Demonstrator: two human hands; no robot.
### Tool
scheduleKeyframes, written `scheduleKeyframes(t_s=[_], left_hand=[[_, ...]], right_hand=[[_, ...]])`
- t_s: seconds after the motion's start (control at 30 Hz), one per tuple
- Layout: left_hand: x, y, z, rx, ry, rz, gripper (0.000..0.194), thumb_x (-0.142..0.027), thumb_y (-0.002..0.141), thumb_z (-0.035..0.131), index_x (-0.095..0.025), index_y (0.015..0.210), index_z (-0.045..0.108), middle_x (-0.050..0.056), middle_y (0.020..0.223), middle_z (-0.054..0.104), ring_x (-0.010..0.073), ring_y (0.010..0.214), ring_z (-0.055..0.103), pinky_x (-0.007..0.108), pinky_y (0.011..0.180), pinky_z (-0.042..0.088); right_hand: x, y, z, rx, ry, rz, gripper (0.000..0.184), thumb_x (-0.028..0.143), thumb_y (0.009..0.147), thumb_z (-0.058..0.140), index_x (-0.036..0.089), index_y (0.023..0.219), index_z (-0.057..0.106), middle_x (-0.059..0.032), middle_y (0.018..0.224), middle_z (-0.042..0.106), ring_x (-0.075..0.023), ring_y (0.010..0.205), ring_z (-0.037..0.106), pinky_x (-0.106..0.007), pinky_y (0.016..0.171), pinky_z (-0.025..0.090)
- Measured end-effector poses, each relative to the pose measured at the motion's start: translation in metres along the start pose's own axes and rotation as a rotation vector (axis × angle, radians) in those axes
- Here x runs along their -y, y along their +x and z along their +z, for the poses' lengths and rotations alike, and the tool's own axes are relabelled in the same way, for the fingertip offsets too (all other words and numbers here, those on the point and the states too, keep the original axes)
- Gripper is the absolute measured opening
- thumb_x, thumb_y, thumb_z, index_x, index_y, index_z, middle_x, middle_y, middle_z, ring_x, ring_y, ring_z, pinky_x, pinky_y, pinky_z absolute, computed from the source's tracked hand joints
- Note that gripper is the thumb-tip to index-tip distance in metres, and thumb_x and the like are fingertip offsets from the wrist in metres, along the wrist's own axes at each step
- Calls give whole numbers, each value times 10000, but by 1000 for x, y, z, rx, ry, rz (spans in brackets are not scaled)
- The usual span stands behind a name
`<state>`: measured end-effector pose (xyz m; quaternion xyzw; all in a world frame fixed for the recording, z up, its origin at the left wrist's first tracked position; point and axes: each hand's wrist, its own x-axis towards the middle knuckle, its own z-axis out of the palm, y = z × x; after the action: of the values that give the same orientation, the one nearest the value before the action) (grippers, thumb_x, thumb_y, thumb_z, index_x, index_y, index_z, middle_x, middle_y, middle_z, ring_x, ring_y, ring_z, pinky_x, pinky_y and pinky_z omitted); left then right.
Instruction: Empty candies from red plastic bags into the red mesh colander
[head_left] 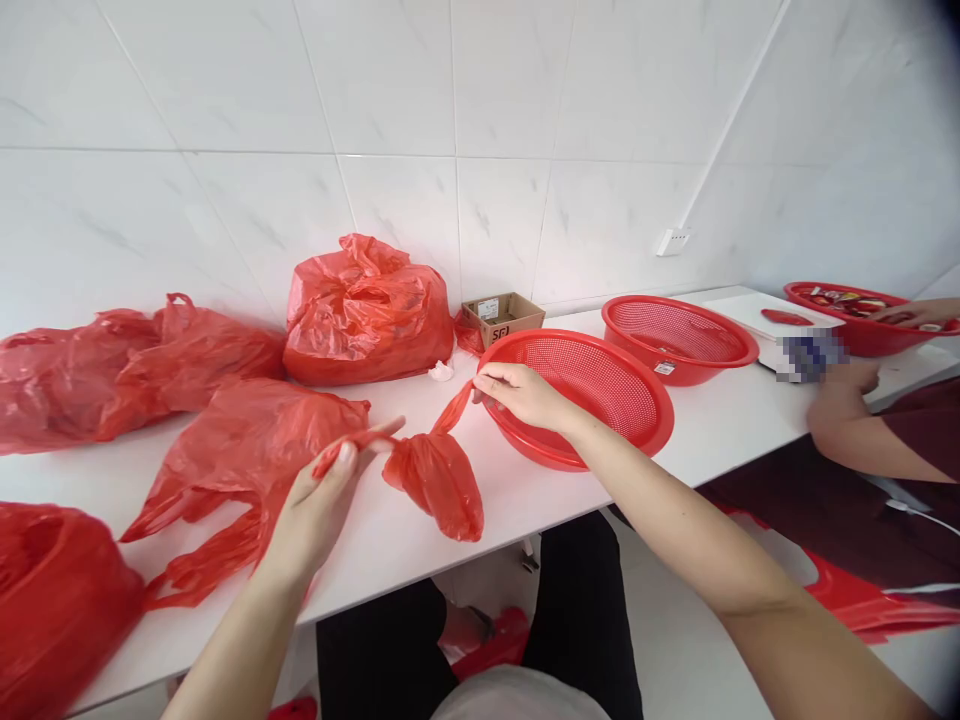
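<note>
A small bunched red plastic bag [439, 485] lies on the white table [540, 510] between my hands. My left hand [322, 510] pinches one of its stretched handles. Its other handle rises to my right hand [521, 393], whose fingers hold it beside the rim of a red mesh basket [646, 440]. A larger, flattened red plastic bag [240, 440] lies just left of my left hand, with its loose handles near my wrist.
Full red bags [367, 315] [127, 370] [52, 600] fill the table's left side. A cardboard box [502, 318] and a second red basket [675, 335] stand behind. At the right, a co-worker's hands [840, 395] [919, 315] work near a red tray [847, 300].
</note>
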<state>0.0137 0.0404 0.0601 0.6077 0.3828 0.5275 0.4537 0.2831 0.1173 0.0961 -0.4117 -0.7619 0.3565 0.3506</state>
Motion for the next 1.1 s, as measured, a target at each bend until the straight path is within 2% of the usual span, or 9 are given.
scheduleKeyframes(t_s=[0.1,0.23,0.37,0.5,0.6,0.7,0.8,0.97,1.1], left_hand=[[4,24,21,2,-159,-98,406,-509,923,522,-194,1102,704,109,1082,735,261,1085,653,449,1029,441],[11,36,40,73,28,-157,534,-459,807,704,-171,1253,651,116,1183,710,278,1098,649,399,970,487],[23,31,39,-37,177,-130,540,-459,803,695,-185,1265,642,92,1201,709,275,1089,652,363,887,529],[36,14,34,-156,320,-133,582,-460,880,599,-201,1396,527,107,1215,697,254,1026,660,347,816,533],[41,1,34,-85,519,-10,543,-419,944,510,-261,1459,439,101,1356,613,207,949,663,335,805,529],[48,-4,36,-15,683,141,533,-349,976,457,-289,1496,359,93,1442,538,210,1071,643,357,906,512],[63,-5,39,-43,805,261,548,-289,988,429,-276,1519,295,116,1437,537,232,1207,597,359,919,518],[99,-16,48,-162,946,400,643,-221,979,466,-275,1553,182,125,1241,667,214,997,703,278,688,558],[120,-27,48,-210,964,429,611,-160,982,439,-281,1543,228,107,1224,681,202,997,707,256,685,554]], right_hand=[[19,8,16,70,205,-54,274,420,944,516,175,882,622,-31,881,660,-133,792,623,-280,736,494],[29,17,36,80,188,-143,281,408,939,529,172,812,612,-1,818,624,-124,786,595,-305,799,493],[22,-3,69,-175,178,-148,233,383,960,492,219,1079,607,-46,1100,640,-159,1003,592,-338,919,476],[-2,-52,121,-549,131,-25,631,369,892,603,284,1446,313,-142,1476,399,-243,1218,516,-433,993,468],[-25,-78,147,-530,114,125,719,352,830,671,280,1449,313,-136,1343,541,-281,1174,570,-472,984,486],[-45,-82,146,-412,151,159,516,286,881,583,292,1374,429,-49,988,703,-251,953,681,-430,898,538],[-59,-76,131,-397,93,50,340,195,923,469,290,1230,581,-34,1088,718,-219,1019,680,-383,949,521],[-86,-73,126,-454,-139,4,379,96,888,411,259,1094,685,-24,1080,736,-219,998,678,-377,928,516],[-109,-77,134,-445,-164,4,391,90,863,415,237,1066,715,-39,1067,744,-225,988,690,-374,909,526]])
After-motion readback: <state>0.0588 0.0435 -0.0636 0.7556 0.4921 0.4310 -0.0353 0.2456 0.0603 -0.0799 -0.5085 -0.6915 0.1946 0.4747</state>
